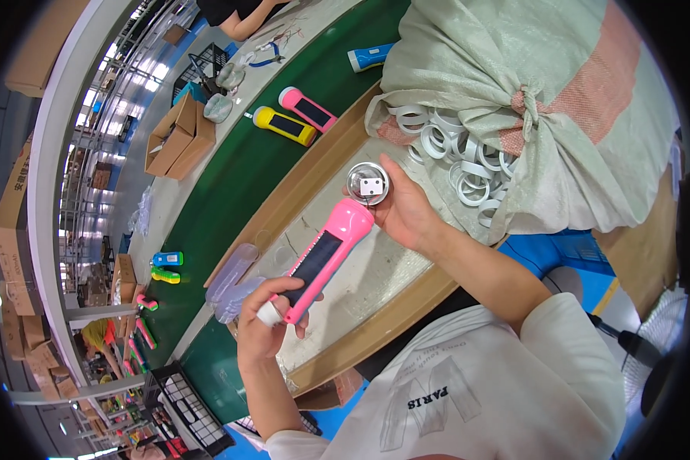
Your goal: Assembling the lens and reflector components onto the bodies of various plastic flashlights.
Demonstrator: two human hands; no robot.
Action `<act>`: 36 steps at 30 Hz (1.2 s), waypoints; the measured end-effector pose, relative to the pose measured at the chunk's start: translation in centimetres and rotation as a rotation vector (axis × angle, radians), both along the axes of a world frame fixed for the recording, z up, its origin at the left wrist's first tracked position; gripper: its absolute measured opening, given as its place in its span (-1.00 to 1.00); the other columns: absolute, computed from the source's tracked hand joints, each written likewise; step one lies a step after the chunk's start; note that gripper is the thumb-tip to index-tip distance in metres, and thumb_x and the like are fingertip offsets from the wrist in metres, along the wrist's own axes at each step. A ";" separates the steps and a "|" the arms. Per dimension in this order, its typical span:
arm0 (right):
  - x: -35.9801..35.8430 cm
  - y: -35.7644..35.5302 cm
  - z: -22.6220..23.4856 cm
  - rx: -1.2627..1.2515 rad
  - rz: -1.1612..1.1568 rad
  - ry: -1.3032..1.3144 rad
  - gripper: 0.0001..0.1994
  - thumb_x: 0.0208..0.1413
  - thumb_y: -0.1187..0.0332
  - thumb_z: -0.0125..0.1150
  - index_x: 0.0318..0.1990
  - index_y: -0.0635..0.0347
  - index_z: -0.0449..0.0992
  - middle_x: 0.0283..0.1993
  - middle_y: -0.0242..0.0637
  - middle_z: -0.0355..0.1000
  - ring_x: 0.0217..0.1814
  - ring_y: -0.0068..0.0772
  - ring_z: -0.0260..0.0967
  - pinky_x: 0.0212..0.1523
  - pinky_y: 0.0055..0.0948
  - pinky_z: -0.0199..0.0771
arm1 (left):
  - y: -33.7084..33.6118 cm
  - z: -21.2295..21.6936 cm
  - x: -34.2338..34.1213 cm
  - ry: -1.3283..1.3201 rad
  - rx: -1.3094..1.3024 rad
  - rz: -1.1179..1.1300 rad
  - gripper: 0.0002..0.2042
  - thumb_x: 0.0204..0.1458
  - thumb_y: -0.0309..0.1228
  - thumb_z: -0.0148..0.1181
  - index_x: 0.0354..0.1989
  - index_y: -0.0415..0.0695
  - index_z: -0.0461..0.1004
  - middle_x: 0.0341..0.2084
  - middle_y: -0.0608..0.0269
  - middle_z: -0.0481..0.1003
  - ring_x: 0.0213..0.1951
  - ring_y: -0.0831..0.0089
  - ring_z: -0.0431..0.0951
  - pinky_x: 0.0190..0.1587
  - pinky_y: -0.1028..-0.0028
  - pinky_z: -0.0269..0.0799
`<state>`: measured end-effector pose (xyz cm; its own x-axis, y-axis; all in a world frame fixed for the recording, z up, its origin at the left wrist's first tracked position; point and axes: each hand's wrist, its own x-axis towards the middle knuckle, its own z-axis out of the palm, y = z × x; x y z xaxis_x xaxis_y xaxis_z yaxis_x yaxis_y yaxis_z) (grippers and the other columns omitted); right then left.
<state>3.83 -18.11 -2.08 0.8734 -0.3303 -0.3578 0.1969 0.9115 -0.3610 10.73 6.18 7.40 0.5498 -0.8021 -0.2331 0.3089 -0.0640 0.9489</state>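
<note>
A pink flashlight (341,224) with a dark panel along its side lies slanted across my left hand (262,322), whose fingers are wrapped round its lower end. At those same fingers sits a white plastic ring (269,313); whether it is worn on a finger or pinched, I cannot tell. My right hand (408,213) grips a round silver reflector (356,182) with a small white square board in its middle. Thin dark wire shows between the reflector and the flashlight's wide head. The two parts are close together but separate.
Loose white rings (471,184) spill from a big tied woven sack (506,69) at the right. Clear plastic lens pieces (236,268) lie left of my left hand. Beyond the cardboard edging, a green belt (222,184) carries yellow (287,127), pink (308,110) and blue (372,57) flashlights. A person's arm (245,23) shows at the far side.
</note>
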 end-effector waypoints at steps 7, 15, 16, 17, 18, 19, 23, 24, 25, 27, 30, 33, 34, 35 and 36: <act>0.3 0.2 -0.6 -0.054 0.029 -0.122 -0.55 0.32 -0.02 -0.27 0.06 0.10 0.37 -0.22 -0.27 0.43 -0.21 -0.44 0.41 -0.20 -0.36 0.46 | 0.5 0.5 -1.2 -0.171 0.172 0.092 -0.75 0.10 -0.52 -0.01 -0.06 -0.27 0.45 -0.37 0.01 0.53 -0.56 0.48 0.48 -0.57 0.53 0.43; 0.6 -0.1 -1.4 0.002 0.055 -0.134 -0.55 0.33 0.02 -0.27 0.02 0.18 0.38 -0.14 -0.25 0.43 -0.09 -0.33 0.41 -0.05 -0.27 0.47 | -1.2 1.9 -0.1 -0.296 0.209 0.071 -0.76 0.16 -0.46 -0.05 -0.06 -0.22 0.47 -0.52 0.27 0.45 -0.58 0.59 0.43 -0.61 0.59 0.35; 0.2 -0.7 -1.3 0.014 0.024 -0.140 -0.57 0.33 0.01 -0.27 -0.01 0.15 0.39 -0.12 -0.26 0.42 -0.08 -0.32 0.41 -0.04 -0.27 0.48 | -1.8 1.8 0.3 -0.285 0.193 0.087 -0.76 0.18 -0.43 -0.06 -0.07 -0.23 0.47 -0.50 0.23 0.47 -0.59 0.58 0.42 -0.61 0.59 0.34; 0.2 -0.8 -1.6 0.062 0.010 -0.177 -0.56 0.32 -0.01 -0.26 -0.02 0.15 0.39 -0.10 -0.26 0.41 -0.05 -0.31 0.40 0.03 -0.23 0.45 | -2.5 1.8 0.6 -0.273 0.175 0.094 -0.76 0.20 -0.40 -0.06 -0.08 -0.23 0.47 -0.48 0.19 0.48 -0.60 0.57 0.41 -0.62 0.59 0.33; 0.3 -0.9 -2.2 0.077 0.018 -0.231 -0.58 0.31 -0.01 -0.22 -0.01 0.12 0.39 -0.11 -0.28 0.41 -0.06 -0.33 0.40 0.02 -0.24 0.45 | -2.7 1.6 0.9 -0.287 0.125 0.083 -0.75 0.21 -0.35 -0.06 -0.08 -0.22 0.46 -0.46 0.12 0.51 -0.64 0.57 0.38 -0.65 0.59 0.29; 0.7 -0.9 -2.9 0.087 0.020 -0.287 -0.60 0.30 -0.01 -0.19 -0.01 0.10 0.38 -0.12 -0.29 0.41 -0.07 -0.35 0.40 0.01 -0.25 0.44 | -2.8 1.5 1.0 -0.294 0.155 0.116 -0.74 0.22 -0.32 -0.06 -0.08 -0.21 0.45 -0.46 0.07 0.52 -0.69 0.57 0.35 -0.68 0.60 0.25; 1.5 0.8 -2.3 -0.127 0.020 -0.284 -0.73 0.15 0.15 0.19 -0.12 0.03 0.33 -0.27 -0.38 0.39 -0.20 -0.50 0.40 -0.19 -0.36 0.48 | -1.8 1.1 1.4 -0.260 0.129 0.195 -0.73 0.22 -0.26 -0.04 -0.12 -0.23 0.41 -0.53 0.04 0.52 -0.72 0.54 0.39 -0.74 0.60 0.23; 0.9 0.4 -2.1 -0.143 -0.001 -0.284 -0.73 0.15 0.15 0.19 -0.12 0.03 0.33 -0.27 -0.38 0.39 -0.20 -0.50 0.40 -0.19 -0.36 0.48 | -1.7 1.3 1.3 -0.258 0.123 0.200 -0.72 0.22 -0.25 -0.04 -0.12 -0.23 0.41 -0.53 0.02 0.53 -0.72 0.54 0.39 -0.74 0.61 0.23; 0.6 0.3 -1.9 -0.191 -0.025 -0.188 -0.72 0.11 0.19 0.24 -0.14 0.03 0.30 -0.29 -0.38 0.38 -0.26 -0.50 0.41 -0.24 -0.37 0.48 | -2.0 1.1 1.2 -0.308 0.150 0.179 -0.72 0.23 -0.23 -0.07 -0.10 -0.19 0.39 -0.50 0.03 0.52 -0.72 0.58 0.37 -0.72 0.61 0.24; 0.2 0.2 -2.0 -0.233 -0.047 -0.030 -0.73 0.06 0.29 0.27 -0.18 0.03 0.28 -0.31 -0.36 0.40 -0.27 -0.44 0.42 -0.30 -0.35 0.49 | -2.0 0.4 0.6 -0.499 0.155 0.167 -0.81 0.19 -0.43 -0.03 -0.15 -0.21 0.48 -0.52 0.18 0.47 -0.63 0.58 0.41 -0.65 0.63 0.28; 0.4 0.2 -2.7 -0.217 -0.066 0.031 -0.80 0.09 0.27 0.24 -0.22 0.00 0.33 -0.35 -0.45 0.38 -0.31 -0.55 0.40 -0.32 -0.42 0.47 | -2.4 1.2 -1.1 -1.256 0.222 -0.134 -0.75 -0.05 -0.58 0.18 -0.14 -0.18 0.52 -0.48 0.15 0.43 -0.52 0.37 0.43 -0.47 0.48 0.32; 0.0 -0.9 -1.7 -0.260 -0.056 0.027 -0.85 0.18 0.19 0.14 -0.26 0.02 0.41 -0.37 -0.51 0.36 -0.32 -0.65 0.37 -0.28 -0.48 0.46 | -3.9 1.1 -2.0 -1.423 0.194 -0.189 -0.55 -0.13 -0.60 0.22 0.03 -0.09 0.43 -0.23 0.05 0.46 -0.35 0.13 0.46 -0.29 0.30 0.42; -0.1 -0.9 -1.5 -0.313 -0.014 0.016 -0.81 0.20 0.16 0.11 -0.22 0.05 0.42 -0.36 -0.49 0.37 -0.30 -0.62 0.37 -0.23 -0.47 0.46 | -3.9 1.0 -2.1 -1.477 0.237 -0.178 -0.50 -0.15 -0.61 0.22 0.07 -0.09 0.39 -0.19 0.05 0.45 -0.31 0.11 0.46 -0.27 0.27 0.43; 0.0 -0.7 -1.0 -0.368 0.021 0.000 -0.77 0.22 0.13 0.08 -0.18 0.08 0.43 -0.35 -0.46 0.38 -0.28 -0.60 0.37 -0.19 -0.46 0.46 | -4.0 0.9 -2.1 -1.534 0.277 -0.172 -0.45 -0.17 -0.62 0.22 0.11 -0.08 0.35 -0.14 0.05 0.45 -0.27 0.10 0.45 -0.25 0.25 0.44; 0.2 -0.4 -0.7 -0.356 0.058 -0.012 -0.77 0.22 0.13 0.08 -0.18 0.08 0.43 -0.35 -0.46 0.38 -0.28 -0.60 0.37 -0.19 -0.46 0.46 | -3.9 0.8 -1.9 -1.579 0.320 -0.169 -0.42 -0.21 -0.65 0.22 0.12 -0.14 0.33 -0.09 0.07 0.43 -0.22 0.11 0.44 -0.24 0.27 0.45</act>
<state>4.04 -18.48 -2.78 0.8979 -0.3819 -0.2191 0.1543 0.7391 -0.6557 8.79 2.26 8.24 0.3059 -0.9074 0.2880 -0.9406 -0.2412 0.2391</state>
